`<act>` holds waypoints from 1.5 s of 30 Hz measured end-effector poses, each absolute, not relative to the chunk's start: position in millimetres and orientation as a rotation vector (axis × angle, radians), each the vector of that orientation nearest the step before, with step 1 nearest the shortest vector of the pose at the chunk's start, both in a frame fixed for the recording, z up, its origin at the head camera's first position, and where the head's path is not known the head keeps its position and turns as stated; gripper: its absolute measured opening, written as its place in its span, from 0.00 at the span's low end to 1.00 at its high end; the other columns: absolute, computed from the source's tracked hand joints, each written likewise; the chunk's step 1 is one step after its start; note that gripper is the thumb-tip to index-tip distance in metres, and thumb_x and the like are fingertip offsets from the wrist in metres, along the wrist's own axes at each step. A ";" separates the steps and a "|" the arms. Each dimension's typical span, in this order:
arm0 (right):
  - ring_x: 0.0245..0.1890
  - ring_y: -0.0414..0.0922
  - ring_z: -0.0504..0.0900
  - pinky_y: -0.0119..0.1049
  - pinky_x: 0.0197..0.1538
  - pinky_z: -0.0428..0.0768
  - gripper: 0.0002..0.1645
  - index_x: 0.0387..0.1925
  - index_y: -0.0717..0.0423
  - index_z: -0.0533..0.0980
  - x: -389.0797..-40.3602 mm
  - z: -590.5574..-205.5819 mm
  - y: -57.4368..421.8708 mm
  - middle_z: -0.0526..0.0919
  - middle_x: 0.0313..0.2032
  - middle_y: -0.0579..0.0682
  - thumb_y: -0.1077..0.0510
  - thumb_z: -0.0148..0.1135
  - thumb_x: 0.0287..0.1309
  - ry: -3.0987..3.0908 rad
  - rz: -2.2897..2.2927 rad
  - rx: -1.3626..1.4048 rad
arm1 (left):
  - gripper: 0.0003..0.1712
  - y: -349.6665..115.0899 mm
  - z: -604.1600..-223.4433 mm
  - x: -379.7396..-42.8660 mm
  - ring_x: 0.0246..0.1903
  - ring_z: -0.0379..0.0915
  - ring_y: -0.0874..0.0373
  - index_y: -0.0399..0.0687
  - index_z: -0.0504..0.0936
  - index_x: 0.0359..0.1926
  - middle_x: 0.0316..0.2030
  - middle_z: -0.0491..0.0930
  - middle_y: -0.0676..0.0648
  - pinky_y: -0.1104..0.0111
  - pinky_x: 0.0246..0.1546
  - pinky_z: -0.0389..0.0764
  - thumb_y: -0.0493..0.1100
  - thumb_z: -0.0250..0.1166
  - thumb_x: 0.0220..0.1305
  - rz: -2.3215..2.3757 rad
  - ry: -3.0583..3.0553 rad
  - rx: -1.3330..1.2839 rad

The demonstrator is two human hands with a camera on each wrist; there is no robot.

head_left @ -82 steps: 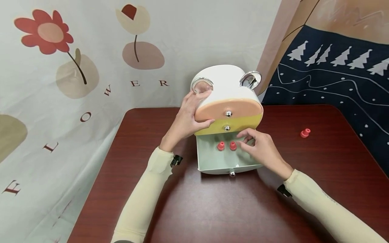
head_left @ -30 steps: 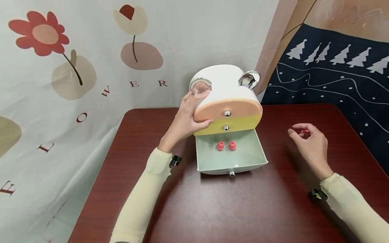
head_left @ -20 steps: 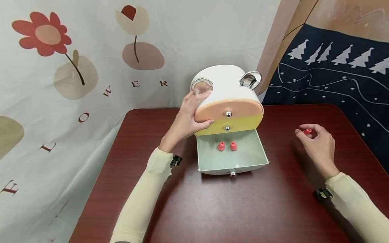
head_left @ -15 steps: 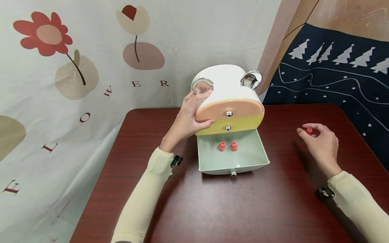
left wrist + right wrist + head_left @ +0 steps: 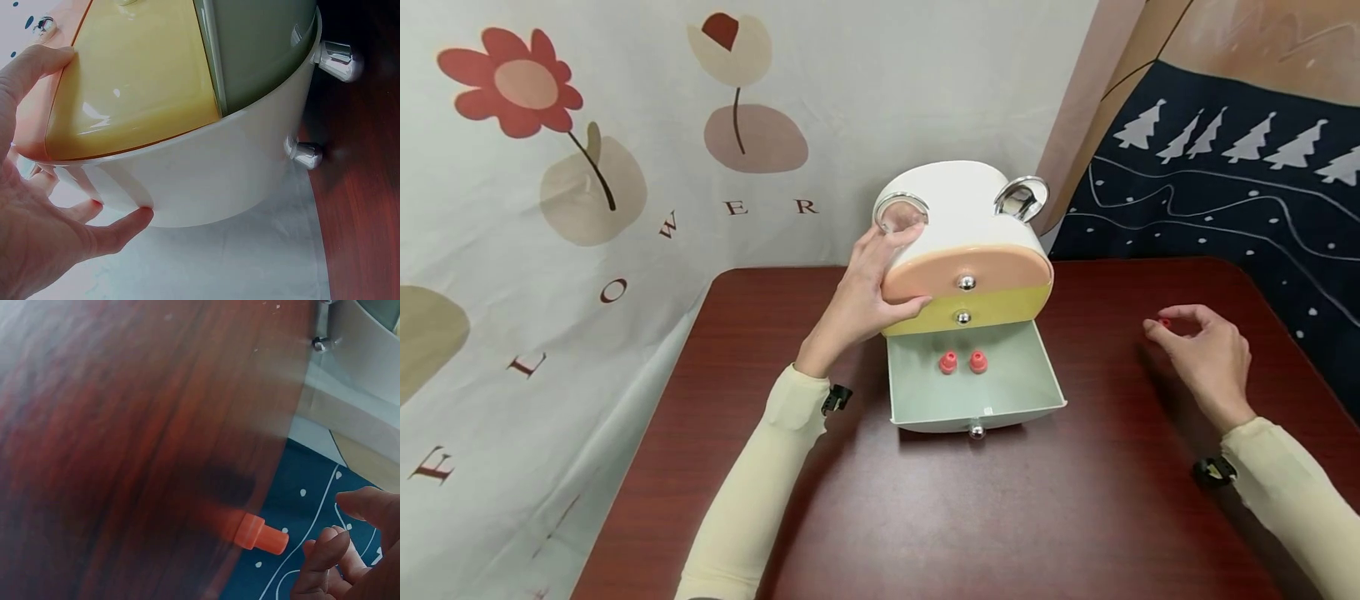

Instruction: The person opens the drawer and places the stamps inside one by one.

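My left hand holds the left side of a small white drawer cabinet. In the left wrist view its thumb lies on the front, and its fingertips touch the white side. The pale green bottom drawer is pulled out, with two small red pieces, one left of the other, standing inside. At the right of the table, my right hand hovers beside a third red piece, wide-based with a narrower neck. In the right wrist view, thumb and fingers are apart from it.
The orange drawer and yellow drawer are pushed in. Chrome ear-shaped rings, one on the right, stick out from the cabinet. Behind the dark red table hang a flower-print cloth and a navy tree-print cloth.
My right hand has moved from over the green drawer to the red piece at the right, then slightly farther right. My left hand stays on the cabinet.
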State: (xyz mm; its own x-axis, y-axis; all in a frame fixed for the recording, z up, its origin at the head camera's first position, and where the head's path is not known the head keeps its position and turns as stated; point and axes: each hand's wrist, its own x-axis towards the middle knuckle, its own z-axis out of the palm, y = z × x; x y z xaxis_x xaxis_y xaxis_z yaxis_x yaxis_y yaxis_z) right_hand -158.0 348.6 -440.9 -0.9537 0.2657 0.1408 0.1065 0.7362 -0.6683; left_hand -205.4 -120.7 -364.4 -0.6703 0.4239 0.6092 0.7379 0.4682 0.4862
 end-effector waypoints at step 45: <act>0.37 0.52 0.73 0.51 0.48 0.64 0.21 0.53 0.64 0.85 -175.6 -454.1 372.9 0.89 0.48 0.68 0.49 0.67 0.76 -2.804 0.947 -0.185 | 0.51 -121.1 -365.8 -206.1 0.72 0.68 0.48 0.43 0.72 0.78 0.73 0.75 0.40 0.56 0.82 0.45 0.41 0.86 0.56 -1.059 -2.307 -0.982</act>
